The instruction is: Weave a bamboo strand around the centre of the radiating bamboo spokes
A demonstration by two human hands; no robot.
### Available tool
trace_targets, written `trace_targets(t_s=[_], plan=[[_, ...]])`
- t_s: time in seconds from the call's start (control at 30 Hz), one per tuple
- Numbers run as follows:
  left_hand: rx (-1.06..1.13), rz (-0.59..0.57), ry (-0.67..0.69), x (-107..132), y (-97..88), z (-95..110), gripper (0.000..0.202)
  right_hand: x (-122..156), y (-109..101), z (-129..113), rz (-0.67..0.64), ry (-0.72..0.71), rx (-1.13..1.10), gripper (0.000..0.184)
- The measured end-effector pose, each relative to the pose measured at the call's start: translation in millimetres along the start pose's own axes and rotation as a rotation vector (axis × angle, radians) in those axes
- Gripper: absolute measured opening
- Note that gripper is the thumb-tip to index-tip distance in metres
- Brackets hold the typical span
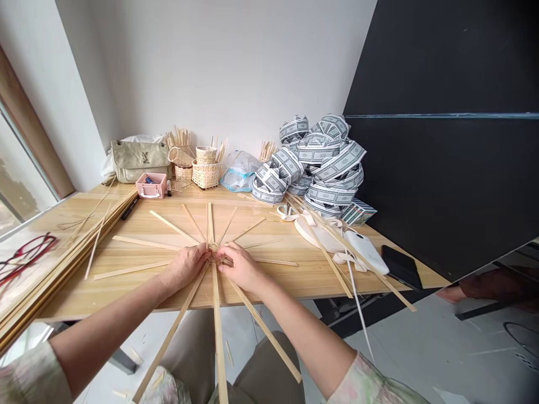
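Flat bamboo strips radiate like spokes from a small woven centre on the wooden table, several of them reaching past the front edge over my lap. My left hand pinches at the left side of that centre, its fingers closed on the strips. Close beside it, my right hand is bent inward with fingertips closed at the centre's right side. A thin loop of weaving strand shows between the fingertips. What exactly lies under the fingers is partly hidden.
Long bamboo strips lie along the left, near red-framed glasses. Small baskets, a pink box and a green bag stand behind. Patterned ribbon rolls, a white device and a black phone are right.
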State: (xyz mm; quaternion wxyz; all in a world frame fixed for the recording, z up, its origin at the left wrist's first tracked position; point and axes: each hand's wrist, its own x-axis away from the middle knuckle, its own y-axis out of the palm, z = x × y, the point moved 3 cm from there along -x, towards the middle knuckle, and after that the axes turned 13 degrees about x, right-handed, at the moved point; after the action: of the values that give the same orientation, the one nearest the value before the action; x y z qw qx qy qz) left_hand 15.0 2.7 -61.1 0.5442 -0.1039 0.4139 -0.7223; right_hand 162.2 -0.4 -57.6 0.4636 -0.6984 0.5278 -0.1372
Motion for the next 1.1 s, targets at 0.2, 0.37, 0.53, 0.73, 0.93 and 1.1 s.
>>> trace_targets(t_s=[0.2, 0.37, 0.53, 0.73, 0.93, 1.1], plan=[[-0.041, 0.016, -0.005, 0.7, 1.0, -5.8, 0.018, 3.5, 2.5, 9.7, 0.004, 0.047, -0.038, 0.023], [-0.035, 0.009, 0.028, -0.5, 0.6, -8.2, 0.02, -1.8, 7.2, 11.4, 0.083, 0.065, 0.041, 0.018], [-0.005, -0.038, 0.011, -2.0, -1.5, -8.4, 0.02, -3.2, 6.2, 9.1, 0.091, 0.012, 0.127, 0.017], [-0.069, -0.121, -0.003, -2.8, -3.1, -7.9, 0.024, -0.8, 4.6, 5.4, 0.102, 0.007, 0.192, 0.016], [-0.053, -0.109, 0.013, -1.7, -2.5, -8.0, 0.026, -3.1, 6.3, 6.0, 0.103, 0.046, 0.197, 0.017], [-0.001, -0.117, -0.014, -3.5, -6.0, -2.3, 0.022, -6.4, -0.7, 7.2, 0.001, 0.067, 0.154, 0.016]])
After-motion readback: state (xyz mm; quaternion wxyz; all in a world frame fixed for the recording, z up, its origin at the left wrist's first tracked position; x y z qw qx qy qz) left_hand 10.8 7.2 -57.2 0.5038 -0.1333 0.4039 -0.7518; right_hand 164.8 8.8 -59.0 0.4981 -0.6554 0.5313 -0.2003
